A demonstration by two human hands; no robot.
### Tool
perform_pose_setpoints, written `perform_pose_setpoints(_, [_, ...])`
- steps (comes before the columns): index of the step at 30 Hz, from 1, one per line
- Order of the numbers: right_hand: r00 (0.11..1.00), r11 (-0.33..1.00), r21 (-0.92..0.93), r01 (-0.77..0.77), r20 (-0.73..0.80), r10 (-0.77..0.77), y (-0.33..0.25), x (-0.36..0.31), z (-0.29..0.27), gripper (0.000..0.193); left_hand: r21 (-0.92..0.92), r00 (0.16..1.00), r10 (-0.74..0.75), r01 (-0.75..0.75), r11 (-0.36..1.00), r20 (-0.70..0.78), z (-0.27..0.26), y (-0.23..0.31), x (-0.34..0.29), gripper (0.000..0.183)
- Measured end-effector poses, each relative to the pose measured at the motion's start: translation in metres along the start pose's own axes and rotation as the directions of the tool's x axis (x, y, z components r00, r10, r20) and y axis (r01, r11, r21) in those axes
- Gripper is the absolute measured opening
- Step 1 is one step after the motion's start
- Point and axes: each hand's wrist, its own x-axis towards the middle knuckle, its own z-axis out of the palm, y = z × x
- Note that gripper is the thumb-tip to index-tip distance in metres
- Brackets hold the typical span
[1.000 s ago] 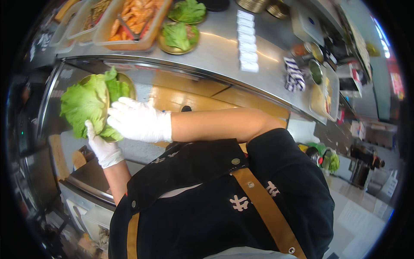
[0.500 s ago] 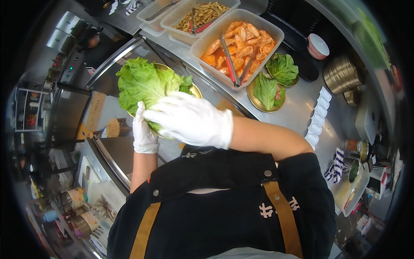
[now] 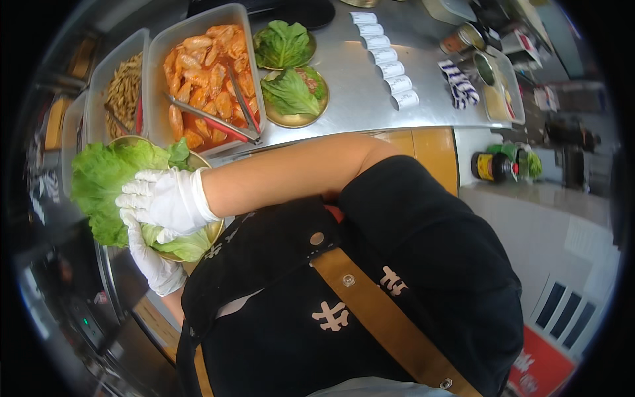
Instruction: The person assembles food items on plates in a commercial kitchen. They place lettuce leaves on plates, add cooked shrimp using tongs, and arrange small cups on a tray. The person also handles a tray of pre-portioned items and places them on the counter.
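Observation:
At the left, a gold-coloured metal dish (image 3: 216, 230) is heaped with green lettuce leaves (image 3: 99, 178) that overhang its far-left rim. My left hand (image 3: 157, 264), in a white glove, holds the dish from its near-left side, its fingers partly hidden by the lettuce. Across the top of the leaves lies my right hand (image 3: 169, 202), also gloved, stretched out flat and pressing on them. Whatever is under the leaves is hidden.
Beyond my right forearm, a plastic tub of orange marinated chicken wings (image 3: 205, 79) holds red-handled tongs (image 3: 221, 122). Left of it stands a tub of brown strips (image 3: 124, 92). Two lettuce-lined gold plates (image 3: 291, 119), a row of paper slips (image 3: 390, 69) and a striped cloth (image 3: 458, 85) lie on the steel counter.
The view has swung to the right, so the tubs and counter appear further left. My hands and the lettuce dish have moved closer to the tubs, the right hand still on the leaves.

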Motion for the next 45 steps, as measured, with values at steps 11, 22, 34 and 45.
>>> perform_pose_setpoints(11, [0.925, 0.931, -0.017, -0.366, -0.122, 0.361, 0.008, 0.050, 0.029, 0.047, 0.096, 0.915, -0.208, 0.186, 0.978, 0.345, -0.045, 0.041, 0.127, 0.053])
perform_pose_setpoints(22, [0.333, 0.344, -0.413, -0.843, 0.100, 0.938, 0.065, -0.003, -0.077, 0.101, -0.046, 0.958, -0.095, 0.112, 0.993, 0.272, -0.069, 0.046, 0.150, 0.055])
perform_pose_setpoints(34, [0.480, 0.529, -0.500, -0.685, 0.237, 0.845, 0.099, -0.033, -0.099, 0.090, -0.012, 0.921, -0.155, 0.170, 0.985, 0.357, -0.084, 0.043, 0.147, 0.044])
perform_pose_setpoints(45, [0.381, 0.505, -0.568, -0.650, 0.332, 0.863, 0.153, -0.065, -0.058, 0.101, -0.249, 0.904, 0.021, 0.095, 0.964, 0.427, -0.040, 0.010, 0.152, 0.042])
